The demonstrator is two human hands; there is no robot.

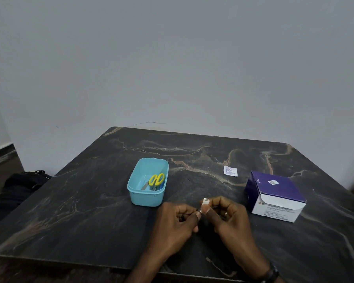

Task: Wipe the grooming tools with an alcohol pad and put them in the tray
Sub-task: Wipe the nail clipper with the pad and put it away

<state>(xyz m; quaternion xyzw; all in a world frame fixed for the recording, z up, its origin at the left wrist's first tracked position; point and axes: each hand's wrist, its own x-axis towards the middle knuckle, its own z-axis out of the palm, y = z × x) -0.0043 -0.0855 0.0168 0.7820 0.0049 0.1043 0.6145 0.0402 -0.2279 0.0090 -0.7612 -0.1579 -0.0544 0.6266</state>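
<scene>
Nearest us, our left hand (178,219) and right hand (227,215) pinch a small metal tool (199,211) wrapped in the alcohol pad (205,201). Farther out, the tray (139,198) holds yellow scissors (156,179). We judge wiping nearly complete.

Both hands (204,219) pinching white pad (205,201), scissors (156,180) in tray (146,198)

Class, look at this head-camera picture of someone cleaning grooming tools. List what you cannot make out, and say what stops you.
1. The small tool between the left hand and right hand: head view, fingers and white alcohol pad cover it; type unclear.
2. Items under the yellow scissors in the blue tray: partly hidden by its wall.
3. Small print on the empty wrapper: too small.
4. Dark bag on the floor: blurred.
</scene>
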